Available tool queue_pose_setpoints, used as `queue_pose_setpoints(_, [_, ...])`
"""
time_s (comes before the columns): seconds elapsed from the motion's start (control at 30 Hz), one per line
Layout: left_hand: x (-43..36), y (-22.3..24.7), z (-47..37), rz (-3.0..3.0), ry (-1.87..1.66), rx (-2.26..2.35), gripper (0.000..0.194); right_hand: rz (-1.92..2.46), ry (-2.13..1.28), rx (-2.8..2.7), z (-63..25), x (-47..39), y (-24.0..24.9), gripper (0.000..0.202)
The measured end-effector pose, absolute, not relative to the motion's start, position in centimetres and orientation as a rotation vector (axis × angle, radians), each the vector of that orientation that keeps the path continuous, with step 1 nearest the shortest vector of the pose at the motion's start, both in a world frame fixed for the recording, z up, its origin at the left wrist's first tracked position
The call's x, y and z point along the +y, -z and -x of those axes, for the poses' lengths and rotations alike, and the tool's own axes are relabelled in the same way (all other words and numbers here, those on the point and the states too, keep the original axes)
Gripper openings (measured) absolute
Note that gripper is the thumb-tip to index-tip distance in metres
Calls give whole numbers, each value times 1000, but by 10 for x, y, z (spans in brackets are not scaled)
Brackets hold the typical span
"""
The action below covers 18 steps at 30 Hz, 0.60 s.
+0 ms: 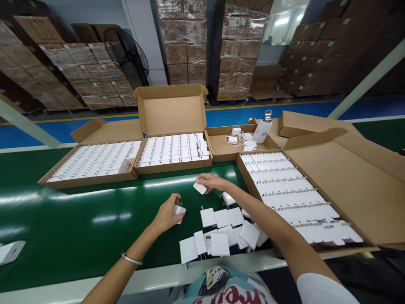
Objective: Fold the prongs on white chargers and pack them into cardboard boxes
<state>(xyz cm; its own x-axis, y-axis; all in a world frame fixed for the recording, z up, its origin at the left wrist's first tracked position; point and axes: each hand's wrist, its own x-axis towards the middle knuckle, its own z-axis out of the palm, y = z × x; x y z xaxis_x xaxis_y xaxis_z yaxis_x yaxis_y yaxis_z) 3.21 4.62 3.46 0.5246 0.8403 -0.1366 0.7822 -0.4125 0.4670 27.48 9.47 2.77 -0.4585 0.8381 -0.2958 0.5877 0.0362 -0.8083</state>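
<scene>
My left hand (169,213) is closed around a white plug-in charger (180,212), held just above the green belt with its prongs toward the far side. Farther out and to the right, my right hand (210,182) grips another white charger (200,188) between thumb and fingers. Below my right forearm lies a loose pile of several white chargers (220,244), some with metal prongs showing. My forearm hides part of that pile. To the right stands an open carton (253,179) with rows of white chargers in it.
Two more open cartons of white chargers, a left one (91,179) and a middle one (175,168), line the far belt edge. A shallow box (224,157) holds cabled adapters and a white pump bottle (262,130). Another white item (12,252) lies far left on the green belt (95,236).
</scene>
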Motion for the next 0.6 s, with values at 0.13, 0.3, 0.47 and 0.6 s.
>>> queue_pose_setpoints(0.13, [37,-18,-17,-2415,-604,1071,34,1214,-1671,-1924,-238,96,-18,56])
queue_pose_setpoints(0.3, [32,-6,-29,-2488,-854,1096,59,1258,-1499,-2125,-206,83,-25,42])
queue_pose_setpoints(0.47, [42,-11,-45,-2419,-555,1026,60,1395,-1188,-2306,-258,79,-56,15])
queue_pose_setpoints(0.6, [45,-11,-54,-2379,-442,1054,62,1742,-1018,-2289,-332,63,-59,44])
